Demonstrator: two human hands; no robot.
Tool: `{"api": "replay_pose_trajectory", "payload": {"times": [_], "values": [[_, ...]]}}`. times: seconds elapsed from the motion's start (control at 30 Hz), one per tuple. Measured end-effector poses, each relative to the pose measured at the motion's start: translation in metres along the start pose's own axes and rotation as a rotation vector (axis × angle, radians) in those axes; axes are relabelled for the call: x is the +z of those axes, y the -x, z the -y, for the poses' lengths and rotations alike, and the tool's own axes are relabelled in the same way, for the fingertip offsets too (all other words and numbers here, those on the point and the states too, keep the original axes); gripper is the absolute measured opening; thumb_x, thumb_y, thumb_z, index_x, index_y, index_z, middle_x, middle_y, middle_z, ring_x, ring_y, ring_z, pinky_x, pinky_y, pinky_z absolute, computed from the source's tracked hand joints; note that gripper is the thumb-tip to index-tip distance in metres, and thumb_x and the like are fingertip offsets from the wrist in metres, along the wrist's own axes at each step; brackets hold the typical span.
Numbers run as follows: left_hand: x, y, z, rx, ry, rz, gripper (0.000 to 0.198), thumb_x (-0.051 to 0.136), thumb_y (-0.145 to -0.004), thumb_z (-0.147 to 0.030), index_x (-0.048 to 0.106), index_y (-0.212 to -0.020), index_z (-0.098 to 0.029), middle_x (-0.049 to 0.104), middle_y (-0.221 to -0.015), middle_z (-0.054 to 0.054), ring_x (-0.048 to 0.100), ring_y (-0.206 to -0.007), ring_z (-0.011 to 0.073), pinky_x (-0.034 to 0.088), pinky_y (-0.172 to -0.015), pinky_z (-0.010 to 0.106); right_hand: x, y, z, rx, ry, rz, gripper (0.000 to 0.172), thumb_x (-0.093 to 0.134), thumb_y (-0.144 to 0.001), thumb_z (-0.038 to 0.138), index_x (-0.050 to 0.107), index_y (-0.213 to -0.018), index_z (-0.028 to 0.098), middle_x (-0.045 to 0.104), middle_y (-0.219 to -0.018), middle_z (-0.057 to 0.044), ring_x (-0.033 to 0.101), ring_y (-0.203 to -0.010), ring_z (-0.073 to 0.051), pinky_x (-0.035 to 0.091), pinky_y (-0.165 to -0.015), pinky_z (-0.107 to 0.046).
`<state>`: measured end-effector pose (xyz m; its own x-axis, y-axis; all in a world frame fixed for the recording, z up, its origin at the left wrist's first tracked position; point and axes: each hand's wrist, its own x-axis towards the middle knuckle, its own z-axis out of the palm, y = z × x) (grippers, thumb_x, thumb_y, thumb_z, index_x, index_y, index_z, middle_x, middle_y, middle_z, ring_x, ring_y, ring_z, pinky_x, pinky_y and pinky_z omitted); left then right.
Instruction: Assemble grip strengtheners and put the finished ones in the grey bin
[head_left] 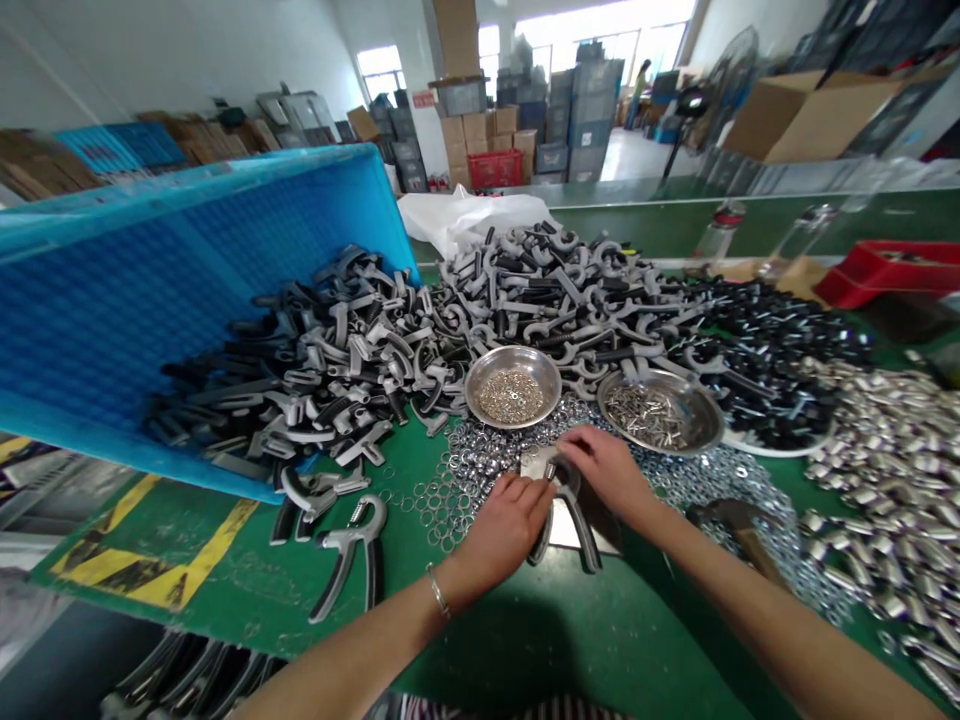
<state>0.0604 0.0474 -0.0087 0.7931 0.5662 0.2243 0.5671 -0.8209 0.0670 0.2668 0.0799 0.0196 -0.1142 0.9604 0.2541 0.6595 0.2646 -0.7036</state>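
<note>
A grey and black spring hand grip exerciser [580, 528] lies on a small metal plate [606, 538] in front of me, its handles pointing toward me. My left hand [504, 528], a bracelet on its wrist, curls its fingers round the exerciser's left side near the spring. At the top, my right hand [606, 468] has its fingers closed on the exerciser's head; the fingertips are partly hidden. To the left, another grip exerciser [352, 550] with a spring lies on the green table [480, 660].
Behind my hands stand a metal bowl of small nuts [512, 395] and a metal bowl of pins [660, 412]. Loose rings and washers [442, 505] surround them. A heap of grey handles [540, 290] spills from a blue crate [187, 240]. A hammer [742, 530] and metal sleeves [892, 480] lie right.
</note>
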Motion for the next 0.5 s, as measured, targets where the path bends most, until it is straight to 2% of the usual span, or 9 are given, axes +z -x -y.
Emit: {"api": "replay_pose_trajectory", "payload": {"times": [0.1,0.17,0.3,0.5], "values": [[0.004,0.008,-0.005,-0.027,-0.003,0.029,0.044,0.038,-0.100,-0.018,0.041,-0.144,-0.016,0.053,-0.140,0.014,0.049,-0.126,0.0251,0.035,-0.108,0.044,0.000,0.049,-0.009,-0.034,0.008,0.027,0.018,0.051,-0.096,0.031,0.065,-0.088,0.023,0.069,-0.090,-0.006,0.064,-0.088,-0.023,0.051,-0.084,-0.040],[0.006,0.008,-0.007,-0.053,-0.004,0.031,0.044,0.037,-0.100,-0.018,0.041,-0.144,-0.017,0.053,-0.141,0.014,0.049,-0.126,0.0255,0.035,-0.108,0.045,0.006,0.063,-0.012,-0.094,0.021,0.046,0.017,0.051,-0.097,0.031,0.066,-0.092,0.024,0.069,-0.094,-0.008,0.064,-0.093,-0.024,0.051,-0.088,-0.043],[0.008,0.007,-0.008,-0.108,0.031,-0.001,0.044,0.041,-0.099,-0.018,0.042,-0.143,-0.018,0.055,-0.138,0.013,0.050,-0.125,0.0251,0.036,-0.108,0.044,0.017,0.062,-0.015,-0.197,0.074,0.054,0.019,0.048,-0.099,0.029,0.066,-0.098,0.024,0.067,-0.096,-0.009,0.063,-0.095,-0.026,0.052,-0.087,-0.044],[0.007,0.012,-0.008,-0.138,0.139,-0.001,0.048,0.044,-0.097,-0.016,0.040,-0.145,-0.020,0.051,-0.142,0.012,0.045,-0.126,0.0265,0.037,-0.105,0.045,0.021,0.059,-0.015,-0.237,0.238,0.081,0.022,0.045,-0.100,0.027,0.066,-0.101,0.022,0.067,-0.097,-0.010,0.062,-0.094,-0.025,0.053,-0.084,-0.042]]}}
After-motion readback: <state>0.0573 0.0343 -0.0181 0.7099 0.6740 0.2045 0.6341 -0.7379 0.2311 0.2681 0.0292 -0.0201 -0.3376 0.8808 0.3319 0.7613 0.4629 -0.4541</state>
